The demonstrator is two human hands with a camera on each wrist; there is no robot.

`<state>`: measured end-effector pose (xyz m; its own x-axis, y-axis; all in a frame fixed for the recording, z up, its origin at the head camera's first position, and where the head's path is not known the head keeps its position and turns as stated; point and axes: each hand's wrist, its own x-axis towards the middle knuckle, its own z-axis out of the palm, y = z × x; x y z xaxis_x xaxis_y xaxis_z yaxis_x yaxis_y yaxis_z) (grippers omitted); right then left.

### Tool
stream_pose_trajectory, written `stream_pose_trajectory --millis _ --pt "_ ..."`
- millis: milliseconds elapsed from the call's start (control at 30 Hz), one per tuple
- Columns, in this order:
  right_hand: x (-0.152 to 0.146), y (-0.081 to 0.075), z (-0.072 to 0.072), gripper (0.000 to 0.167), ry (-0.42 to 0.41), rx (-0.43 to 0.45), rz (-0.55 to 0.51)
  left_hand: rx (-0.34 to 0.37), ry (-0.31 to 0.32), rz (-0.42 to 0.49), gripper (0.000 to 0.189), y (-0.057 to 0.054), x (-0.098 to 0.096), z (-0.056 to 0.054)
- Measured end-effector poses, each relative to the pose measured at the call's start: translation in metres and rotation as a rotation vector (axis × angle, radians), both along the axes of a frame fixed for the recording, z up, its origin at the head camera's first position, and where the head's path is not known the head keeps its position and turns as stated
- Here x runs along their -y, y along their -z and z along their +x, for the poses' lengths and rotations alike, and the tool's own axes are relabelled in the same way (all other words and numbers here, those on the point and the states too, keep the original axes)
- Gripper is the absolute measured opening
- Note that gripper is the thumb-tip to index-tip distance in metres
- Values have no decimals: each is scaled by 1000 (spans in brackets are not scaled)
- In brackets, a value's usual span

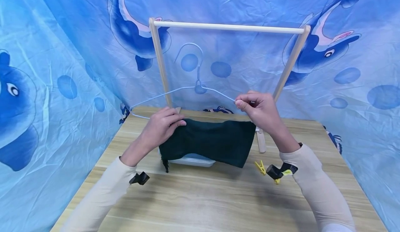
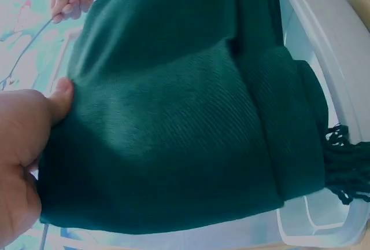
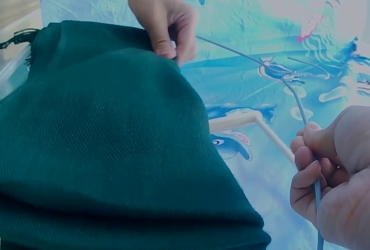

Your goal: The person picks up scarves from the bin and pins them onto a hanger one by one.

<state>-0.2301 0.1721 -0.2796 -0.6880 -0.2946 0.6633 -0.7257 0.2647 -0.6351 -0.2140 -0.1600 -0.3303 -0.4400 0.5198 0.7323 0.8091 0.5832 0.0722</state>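
A dark green scarf [image 1: 212,140] hangs folded over the lower bar of a pale blue wire hanger [image 1: 215,91], whose hook points up. My left hand [image 1: 162,125] pinches the scarf's upper edge near its left end, thumb on the near face in the left wrist view. With thumb and curled fingers, my right hand [image 3: 341,169] grips the hanger's right shoulder wire, above the scarf's right end. Dark fringe [image 2: 347,166] dangles at the scarf's lower left corner. The cloth hides most of the hanger's lower bar.
Behind the hanger stands a wooden rack with a white top rail [image 1: 228,26]. A pale plastic bin [image 1: 195,161] sits under the scarf, partly covered. Yellow clothespins [image 1: 260,167] lie on the wooden table [image 1: 193,200] at right. A blue dolphin-print curtain [image 1: 250,2] surrounds the table.
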Motion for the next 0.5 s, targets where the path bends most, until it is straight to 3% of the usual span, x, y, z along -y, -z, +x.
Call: stream_pose_trajectory --millis 300,500 --pt "-5 0 3 15 -83 25 51 -175 -55 125 15 -4 -6 -2" --pt "-6 1 5 15 -185 65 82 -202 -81 100 15 -12 -6 -2"
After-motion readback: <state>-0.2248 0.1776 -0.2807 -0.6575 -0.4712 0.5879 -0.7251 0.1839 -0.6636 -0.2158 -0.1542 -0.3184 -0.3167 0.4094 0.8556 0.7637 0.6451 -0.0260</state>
